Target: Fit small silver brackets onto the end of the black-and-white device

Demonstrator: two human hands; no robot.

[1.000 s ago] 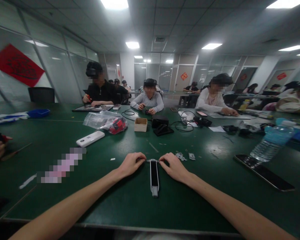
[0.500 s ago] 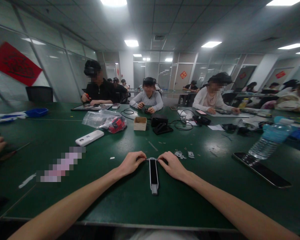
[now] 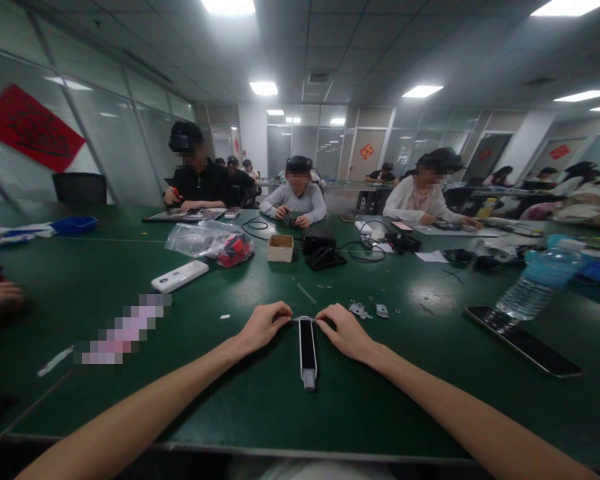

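A long, narrow device with a pale frame and a glossy black face (image 3: 307, 347) lies on the green table, its grey stub end pointing at me. At its far end, my left hand (image 3: 266, 325) is closed in a pinch just left of the frame. My right hand (image 3: 344, 328) pinches at the same end from the right. Slivers of a small greyish part show between the fingertips and the device; the fingers hide most of it. Right of my right hand lie several small grey metal pieces (image 3: 360, 309) and a separate grey plate (image 3: 382, 311).
A phone (image 3: 523, 340) lies at right beside a tilted water bottle (image 3: 540, 280). Ahead stand a small cardboard box (image 3: 281, 249), a black stand (image 3: 325, 257) and a plastic bag (image 3: 205, 241). A white power-bank-like device (image 3: 180, 276) is at left. A co-worker's hand (image 3: 0, 295) shows at the left edge.
My hands and the device stay in place. At the left edge, the co-worker's hand has shifted slightly right. The person across at right has moved a hand a little.
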